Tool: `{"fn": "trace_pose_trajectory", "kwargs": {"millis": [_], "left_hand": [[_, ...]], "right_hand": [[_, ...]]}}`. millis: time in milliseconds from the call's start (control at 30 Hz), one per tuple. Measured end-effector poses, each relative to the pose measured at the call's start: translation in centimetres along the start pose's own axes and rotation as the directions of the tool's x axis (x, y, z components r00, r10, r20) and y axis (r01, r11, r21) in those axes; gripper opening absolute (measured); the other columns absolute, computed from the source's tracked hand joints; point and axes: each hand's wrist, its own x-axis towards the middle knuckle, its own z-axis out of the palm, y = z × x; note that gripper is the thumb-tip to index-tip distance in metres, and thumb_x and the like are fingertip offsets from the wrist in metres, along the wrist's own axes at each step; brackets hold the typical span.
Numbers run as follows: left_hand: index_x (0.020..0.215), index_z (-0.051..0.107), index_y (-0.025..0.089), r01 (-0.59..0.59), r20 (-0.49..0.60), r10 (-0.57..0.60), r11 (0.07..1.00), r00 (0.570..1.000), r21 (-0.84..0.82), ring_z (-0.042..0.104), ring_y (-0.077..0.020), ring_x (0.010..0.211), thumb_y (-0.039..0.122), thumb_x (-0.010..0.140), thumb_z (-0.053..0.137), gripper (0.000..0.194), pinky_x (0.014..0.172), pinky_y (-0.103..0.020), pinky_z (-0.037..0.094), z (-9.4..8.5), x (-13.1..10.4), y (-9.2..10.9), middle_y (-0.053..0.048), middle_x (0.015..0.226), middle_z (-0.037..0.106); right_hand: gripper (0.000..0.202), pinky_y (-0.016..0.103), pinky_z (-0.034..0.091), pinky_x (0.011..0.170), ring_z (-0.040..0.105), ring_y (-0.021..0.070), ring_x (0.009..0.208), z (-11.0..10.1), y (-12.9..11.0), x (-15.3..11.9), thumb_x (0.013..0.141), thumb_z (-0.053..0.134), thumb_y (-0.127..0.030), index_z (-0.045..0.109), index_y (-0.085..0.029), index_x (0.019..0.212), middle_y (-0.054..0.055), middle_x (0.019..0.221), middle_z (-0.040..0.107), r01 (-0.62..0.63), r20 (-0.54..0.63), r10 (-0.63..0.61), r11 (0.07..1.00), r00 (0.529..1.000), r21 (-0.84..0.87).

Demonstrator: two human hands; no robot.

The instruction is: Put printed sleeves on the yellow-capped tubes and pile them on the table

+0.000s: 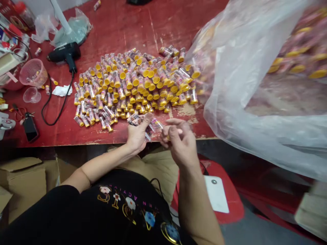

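My left hand (138, 134) is closed on printed clear plastic sleeves (135, 119), its thumb on top, at the front edge of the red table. Just right of it, my right hand (180, 137) has its fingers curled around something small, mostly hidden, with a bit of yellow showing. A clear printed piece (156, 124) lies between the two hands. Behind both hands spreads a big pile of small clear tubes with yellow caps (135, 81).
A large translucent plastic bag (230, 68) covers the right side of the red table (114, 20). On the left are a black heat gun (66, 54) with its cord, a pink basket (34, 73), a white tissue (62, 90) and a black key fob (30, 127).
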Motion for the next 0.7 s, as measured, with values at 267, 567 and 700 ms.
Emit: {"fn": "trace_pose_trajectory", "kwargs": {"millis": [267,567,700], "left_hand": [[0.077,0.063,0.016,0.072,0.069,-0.068,0.996,0.995,-0.047,0.066,-0.0115,0.075,0.029,0.063,0.102,0.044,0.09,-0.029,0.05,0.5,-1.1,1.1,0.007,0.07,0.062],[0.078,0.064,0.015,0.029,0.225,-0.036,0.999,0.974,0.034,0.06,-0.0089,0.069,0.039,0.058,0.103,0.05,0.082,-0.027,0.052,-0.3,-1.0,-0.2,0.005,0.074,0.065],[0.087,0.069,0.016,0.002,0.278,-0.025,0.997,0.96,0.083,0.067,-0.0115,0.076,0.044,0.057,0.103,0.053,0.088,-0.031,0.055,-0.6,-1.6,-0.3,0.003,0.082,0.07]], "right_hand": [[0.032,0.039,0.06,0.092,0.071,0.0245,0.106,-2.0,-1.4,-3.4,0.103,0.063,-0.04,0.064,-0.024,0.13,0.011,0.117,0.073,0.393,0.152,-0.403,0.627,0.902,-0.673],[0.038,0.034,0.061,0.082,0.071,0.0199,0.094,-2.2,-1.7,-3.8,0.103,0.066,-0.032,0.068,-0.027,0.141,0.008,0.106,0.071,0.463,0.192,-0.534,0.437,0.824,-0.771],[0.05,0.036,0.063,0.088,0.071,0.0208,0.097,-2.3,-1.6,-4.0,0.101,0.068,-0.029,0.062,-0.029,0.151,0.009,0.109,0.072,0.45,0.14,-0.597,0.409,0.79,-0.793]]}}
